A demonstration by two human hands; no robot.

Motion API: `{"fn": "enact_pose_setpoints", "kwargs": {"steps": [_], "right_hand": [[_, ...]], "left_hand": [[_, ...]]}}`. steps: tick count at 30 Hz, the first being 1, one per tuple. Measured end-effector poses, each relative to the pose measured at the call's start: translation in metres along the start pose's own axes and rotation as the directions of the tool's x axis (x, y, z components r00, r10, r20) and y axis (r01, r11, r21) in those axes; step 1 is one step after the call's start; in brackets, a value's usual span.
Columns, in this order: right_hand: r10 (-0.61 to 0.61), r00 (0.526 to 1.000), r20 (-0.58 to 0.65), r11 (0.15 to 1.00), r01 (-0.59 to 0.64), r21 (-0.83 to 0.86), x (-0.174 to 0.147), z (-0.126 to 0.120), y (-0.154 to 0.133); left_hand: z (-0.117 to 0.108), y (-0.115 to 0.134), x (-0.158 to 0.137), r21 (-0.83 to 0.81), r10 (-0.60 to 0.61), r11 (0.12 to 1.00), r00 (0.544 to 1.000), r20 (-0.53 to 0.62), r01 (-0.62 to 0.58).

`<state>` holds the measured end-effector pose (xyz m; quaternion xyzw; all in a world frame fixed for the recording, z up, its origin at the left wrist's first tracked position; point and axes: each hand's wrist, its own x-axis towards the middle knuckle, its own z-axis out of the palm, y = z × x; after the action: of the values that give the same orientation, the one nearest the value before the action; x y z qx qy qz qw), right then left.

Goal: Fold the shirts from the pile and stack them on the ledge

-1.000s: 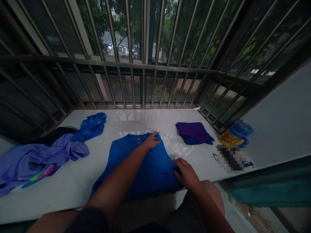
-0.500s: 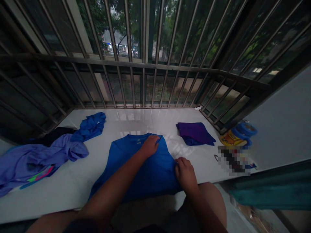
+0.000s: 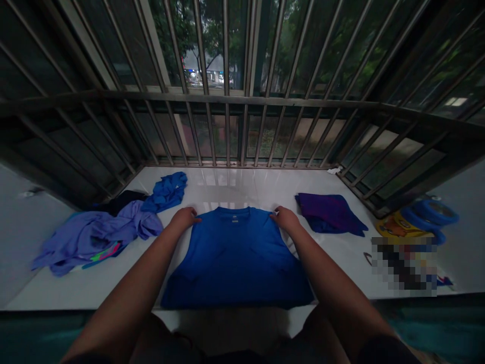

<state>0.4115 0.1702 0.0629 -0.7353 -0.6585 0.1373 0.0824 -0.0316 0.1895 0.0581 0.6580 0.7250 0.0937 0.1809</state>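
A blue shirt lies spread out on the white ledge, its neckline with a small printed label facing the window. My left hand is closed at the shirt's left shoulder corner, thumb and fingertips on the cloth. At the opposite shoulder, my right hand pinches the other corner. The shirt's lower edge reaches the front of the ledge, between my forearms. No sleeves show on it.
Rumpled clothes lie at the left: a lavender garment, a blue one and a dark one. Folded purple cloth rests at the right, near a yellow and blue container. Metal bars close off the window behind.
My left hand has moved from the shirt's right shoulder to its left one. My right hand has gone up from the shirt's side to the right shoulder. The shirt lies straighter, and the view has turned left.
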Motion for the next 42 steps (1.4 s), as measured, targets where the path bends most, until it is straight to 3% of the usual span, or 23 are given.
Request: {"fn": "enact_pose_setpoints", "kwargs": {"steps": [5,9,12,15,19,23,27,30,33,37,42], "right_hand": [[-0.043,0.999,0.022,0.998,0.042,0.042,0.015,-0.004,0.000],[-0.110,0.993,-0.032,0.987,0.113,0.114,-0.015,-0.020,0.007],[-0.194,0.974,-0.115,0.959,0.213,0.188,-0.064,-0.028,0.025],[-0.307,0.929,-0.206,0.898,0.354,0.259,-0.128,-0.016,0.056],[-0.345,0.931,-0.121,0.902,0.364,0.232,-0.206,0.028,0.097],[-0.296,0.948,-0.118,0.939,0.311,0.145,-0.243,0.058,0.106],[-0.329,0.926,-0.186,0.939,0.341,0.034,-0.235,0.056,0.074],[-0.413,0.894,-0.175,0.909,0.415,-0.026,-0.218,0.057,0.041],[-0.414,0.907,-0.075,0.909,0.408,-0.083,-0.201,0.069,0.020],[-0.389,0.920,0.037,0.909,0.391,-0.146,-0.174,0.083,0.018],[-0.405,0.913,0.052,0.900,0.408,-0.152,-0.121,0.076,0.019]], "left_hand": [[0.005,0.005,0.005,-0.064,0.039,0.997,0.998,0.040,-0.037],[-0.007,0.003,-0.013,-0.143,0.082,0.986,0.997,-0.004,-0.081],[-0.015,-0.016,-0.059,-0.235,0.115,0.962,0.989,-0.098,-0.135],[-0.005,-0.050,-0.126,-0.362,0.206,0.882,0.937,-0.281,-0.302],[0.032,-0.098,-0.202,-0.226,0.396,0.862,0.881,-0.259,-0.453],[0.059,-0.110,-0.235,-0.103,0.409,0.887,0.870,-0.275,-0.450],[0.063,-0.080,-0.235,-0.044,0.396,0.898,0.850,-0.348,-0.437],[0.073,-0.051,-0.224,-0.010,0.476,0.870,0.844,-0.246,-0.493],[0.094,-0.032,-0.210,0.100,0.500,0.866,0.855,-0.139,-0.490],[0.116,-0.023,-0.190,0.267,0.482,0.857,0.869,-0.114,-0.441],[0.110,-0.017,-0.149,0.316,0.500,0.838,0.858,-0.118,-0.445]]}}
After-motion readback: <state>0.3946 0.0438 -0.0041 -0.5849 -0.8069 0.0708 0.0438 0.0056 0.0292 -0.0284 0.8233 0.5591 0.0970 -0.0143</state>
